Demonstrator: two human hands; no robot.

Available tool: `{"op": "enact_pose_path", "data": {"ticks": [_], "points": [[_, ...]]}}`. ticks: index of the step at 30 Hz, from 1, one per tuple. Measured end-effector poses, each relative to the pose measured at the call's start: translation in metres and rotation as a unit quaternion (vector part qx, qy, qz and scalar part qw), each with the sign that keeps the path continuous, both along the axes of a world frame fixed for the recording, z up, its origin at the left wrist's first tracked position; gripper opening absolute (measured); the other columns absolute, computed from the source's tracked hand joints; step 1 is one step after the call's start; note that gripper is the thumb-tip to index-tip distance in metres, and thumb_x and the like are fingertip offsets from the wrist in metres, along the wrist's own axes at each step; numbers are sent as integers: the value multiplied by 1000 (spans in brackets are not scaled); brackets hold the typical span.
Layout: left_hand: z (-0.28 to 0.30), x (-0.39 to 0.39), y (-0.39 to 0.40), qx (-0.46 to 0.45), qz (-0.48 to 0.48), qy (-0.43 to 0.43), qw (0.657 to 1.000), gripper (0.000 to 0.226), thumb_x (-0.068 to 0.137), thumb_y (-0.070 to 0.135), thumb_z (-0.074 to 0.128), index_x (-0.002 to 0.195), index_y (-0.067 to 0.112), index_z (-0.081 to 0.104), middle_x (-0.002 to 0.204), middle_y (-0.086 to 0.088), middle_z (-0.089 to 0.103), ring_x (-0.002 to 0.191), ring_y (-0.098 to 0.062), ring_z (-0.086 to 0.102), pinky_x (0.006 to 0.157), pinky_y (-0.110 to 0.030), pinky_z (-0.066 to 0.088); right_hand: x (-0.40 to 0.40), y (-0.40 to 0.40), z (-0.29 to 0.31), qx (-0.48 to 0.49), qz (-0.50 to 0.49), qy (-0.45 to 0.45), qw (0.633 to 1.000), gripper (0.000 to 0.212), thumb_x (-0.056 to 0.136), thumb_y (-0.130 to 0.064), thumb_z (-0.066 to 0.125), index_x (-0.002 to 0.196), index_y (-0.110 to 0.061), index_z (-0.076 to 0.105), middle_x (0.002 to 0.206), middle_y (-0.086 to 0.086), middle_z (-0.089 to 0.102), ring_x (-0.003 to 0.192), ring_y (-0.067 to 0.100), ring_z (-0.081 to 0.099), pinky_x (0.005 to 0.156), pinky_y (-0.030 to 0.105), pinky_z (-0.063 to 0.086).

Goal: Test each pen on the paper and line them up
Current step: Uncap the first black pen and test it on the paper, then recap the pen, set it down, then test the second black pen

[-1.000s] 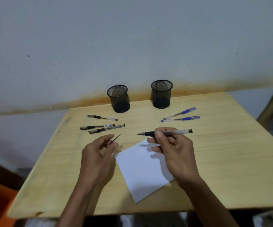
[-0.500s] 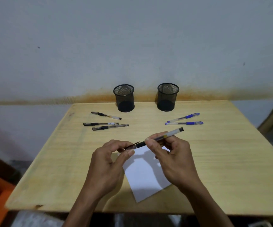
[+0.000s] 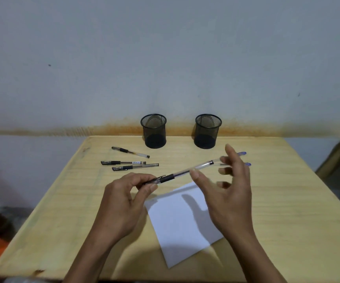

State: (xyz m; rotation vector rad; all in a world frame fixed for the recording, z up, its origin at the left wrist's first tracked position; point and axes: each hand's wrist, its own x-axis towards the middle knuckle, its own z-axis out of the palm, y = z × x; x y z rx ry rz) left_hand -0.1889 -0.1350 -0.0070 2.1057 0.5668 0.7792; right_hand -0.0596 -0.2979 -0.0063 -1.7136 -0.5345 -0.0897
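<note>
Three black pens (image 3: 124,162) lying left, two mesh cups (image 3: 154,130), one pen (image 3: 182,172) in left hand (image 3: 124,203), right hand (image 3: 229,193) open.

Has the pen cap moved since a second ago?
Yes. The cap was apart in the left hand, near the paper's left corner; now it is back on the pen, above the paper's far edge.

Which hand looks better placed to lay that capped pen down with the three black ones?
Probably the left. The left hand grips the pen at its capped end and is nearer the black pens. The right hand is open, barely touching the barrel.
</note>
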Motion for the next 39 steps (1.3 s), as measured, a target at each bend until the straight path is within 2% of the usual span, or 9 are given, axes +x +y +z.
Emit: {"op": "enact_pose_path", "data": {"ticks": [3,7,11,16,19,22,31,35,39], "points": [[-1,-1,9,18,1,31,999,16,87,19,73,94,33,74,89,17,72,89,2,66,76,-16,49,11,8,-7,-148,-19,-346,926,35,87,-43,72,120,-29,73,115,-3,63,106,20,48,83,35,42],[-3,1,14,34,-13,48,998,14,88,21,72,95,33,74,89,17,71,89,3,64,74,-12,46,19,23,-15,-262,11,-449,854,12,88,-37,76,92,-28,81,92,-6,70,94,22,50,78,42,42],[-6,7,21,27,3,46,999,26,89,28,71,113,39,68,97,21,69,97,10,60,73,-13,42,23,35,-18,-329,39,-415,847,10,87,-38,75,88,-29,78,84,-10,69,86,20,57,76,40,46],[-48,-2,37,101,48,190,975,58,91,61,44,144,38,43,141,17,51,134,-7,42,109,-34,36,32,65,-14,-282,-15,-104,954,15,92,-38,68,86,-28,76,81,-10,70,90,18,57,84,37,41],[-75,-8,47,144,73,287,944,79,84,69,7,146,35,41,159,11,31,150,-13,17,121,-45,15,42,97,-19,-293,-49,19,955,22,90,-36,63,77,-23,73,81,-7,72,90,21,62,90,37,43],[-86,-7,50,147,87,293,941,85,79,70,-2,148,38,37,161,15,23,151,-8,9,122,-44,7,47,127,-27,-343,-61,63,935,22,89,-34,59,78,-19,71,78,-3,70,83,23,56,84,36,33],[-96,-6,52,174,100,286,937,66,87,64,23,137,35,55,153,10,42,146,-13,30,118,-49,20,49,148,-40,-456,-84,11,886,23,95,-40,53,88,-19,62,95,2,70,101,27,59,88,42,34],[-100,-5,52,185,106,287,934,58,90,60,31,133,33,59,149,8,48,143,-15,36,117,-50,23,45,154,-37,-412,-81,-118,900,28,95,-46,53,105,-24,67,108,-1,68,107,25,55,90,43,34],[-101,-6,53,189,116,273,936,59,90,61,29,134,34,57,151,10,46,144,-12,33,119,-47,18,40,175,-37,-451,10,-226,863,27,95,-40,58,112,-26,73,113,0,64,110,25,50,89,41,32]]}}
